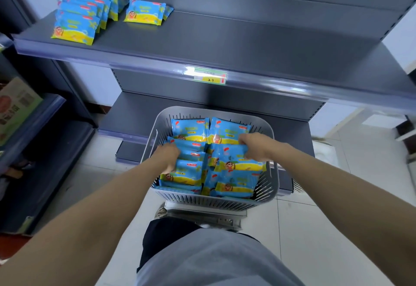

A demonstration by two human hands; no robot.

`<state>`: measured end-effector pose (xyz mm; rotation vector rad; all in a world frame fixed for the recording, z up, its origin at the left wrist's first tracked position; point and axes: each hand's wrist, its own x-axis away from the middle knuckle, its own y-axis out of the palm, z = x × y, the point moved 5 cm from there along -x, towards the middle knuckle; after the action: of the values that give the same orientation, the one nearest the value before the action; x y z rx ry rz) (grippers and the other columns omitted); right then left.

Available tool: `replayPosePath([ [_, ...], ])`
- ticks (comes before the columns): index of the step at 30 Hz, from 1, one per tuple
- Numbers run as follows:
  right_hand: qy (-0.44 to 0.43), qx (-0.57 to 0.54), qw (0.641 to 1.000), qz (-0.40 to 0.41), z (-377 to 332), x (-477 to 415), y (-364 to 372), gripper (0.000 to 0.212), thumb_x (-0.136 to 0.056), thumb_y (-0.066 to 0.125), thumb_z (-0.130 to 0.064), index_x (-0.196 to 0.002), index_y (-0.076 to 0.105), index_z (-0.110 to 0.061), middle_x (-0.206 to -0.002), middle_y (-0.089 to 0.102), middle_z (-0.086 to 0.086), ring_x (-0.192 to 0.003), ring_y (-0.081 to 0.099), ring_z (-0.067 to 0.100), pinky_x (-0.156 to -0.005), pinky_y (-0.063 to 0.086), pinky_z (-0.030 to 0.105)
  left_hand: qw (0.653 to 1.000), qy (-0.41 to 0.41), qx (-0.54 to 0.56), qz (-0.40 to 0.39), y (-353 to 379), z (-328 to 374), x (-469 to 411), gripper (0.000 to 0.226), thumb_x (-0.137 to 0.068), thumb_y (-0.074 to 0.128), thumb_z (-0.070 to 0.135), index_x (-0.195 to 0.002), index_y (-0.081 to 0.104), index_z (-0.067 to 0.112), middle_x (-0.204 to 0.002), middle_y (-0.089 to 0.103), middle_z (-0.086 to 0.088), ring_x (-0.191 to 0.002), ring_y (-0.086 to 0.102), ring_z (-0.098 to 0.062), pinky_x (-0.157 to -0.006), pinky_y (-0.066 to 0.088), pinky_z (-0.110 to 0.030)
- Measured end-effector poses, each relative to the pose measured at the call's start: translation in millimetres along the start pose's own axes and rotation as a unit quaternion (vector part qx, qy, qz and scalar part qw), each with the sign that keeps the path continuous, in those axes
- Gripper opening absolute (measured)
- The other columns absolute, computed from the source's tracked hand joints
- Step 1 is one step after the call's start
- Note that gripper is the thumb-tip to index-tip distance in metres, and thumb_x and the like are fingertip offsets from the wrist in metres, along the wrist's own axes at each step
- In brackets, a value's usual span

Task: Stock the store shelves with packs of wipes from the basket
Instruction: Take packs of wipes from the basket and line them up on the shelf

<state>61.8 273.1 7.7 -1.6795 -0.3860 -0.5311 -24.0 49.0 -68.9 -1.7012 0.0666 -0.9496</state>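
— Head view, basket: where are your hands?
— Both are down in the grey basket [267, 186], which stands on the tiled floor [326, 229] below the shelf [225, 44]. Your left hand [167, 157] lies on the left stack of wipes packs [186, 173], fingers curled over a pack's edge; whether that grip is clamped on it you cannot tell. Your right hand [253, 147] has its grip closed on the top edge of the raised pack [236, 159], which sits tilted above the right stack.

— Head view, shelf: where is the stocked product?
— A row of packs [78, 19] stands upright, one behind another, at the shelf's left end. A second short row [145, 12] stands just beside it to the right. A price label [210, 76] sits in the shelf's front rail.
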Motion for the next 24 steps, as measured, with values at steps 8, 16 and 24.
replayPosePath([
  [8,-0.03,-0.027,0.98,0.195,-25,-4,-100,0.031,-0.084,0.06,-0.021,-0.113,0.05,-0.019,-0.111,0.063,0.01,-0.1,0.058,0.034,-0.082,0.047,0.04,0.978,0.046,0.145,0.141,-114,-20,30,0.025,-0.073,0.07,0.014,-0.097,0.063,0.011,-0.092,0.059,-0.006,-0.082,0.051,-0.024,-0.066,0.037,-0.027],
  [16,-0.052,-0.053,0.929,0.364,-71,-37,-260,0.04,-0.085,0.06,-0.015,-0.124,0.053,-0.021,-0.115,0.063,0.011,-0.105,0.056,0.033,-0.091,0.041,0.04,0.933,0.044,0.209,0.289,-265,-100,61,0.02,-0.072,0.076,0.018,-0.078,0.058,0.018,-0.073,0.053,0.002,-0.071,0.049,-0.02,-0.06,0.033,-0.026],
  [24,-0.079,-0.039,0.944,0.318,-140,-144,-339,0.035,-0.086,0.062,-0.018,-0.118,0.047,-0.015,-0.11,0.058,0.011,-0.092,0.054,0.033,-0.074,0.04,0.035,0.915,0.014,0.247,0.32,-320,-203,29,0.021,-0.073,0.076,0.016,-0.089,0.063,0.013,-0.071,0.05,0.0,-0.067,0.045,-0.019,-0.058,0.03,-0.025],
])
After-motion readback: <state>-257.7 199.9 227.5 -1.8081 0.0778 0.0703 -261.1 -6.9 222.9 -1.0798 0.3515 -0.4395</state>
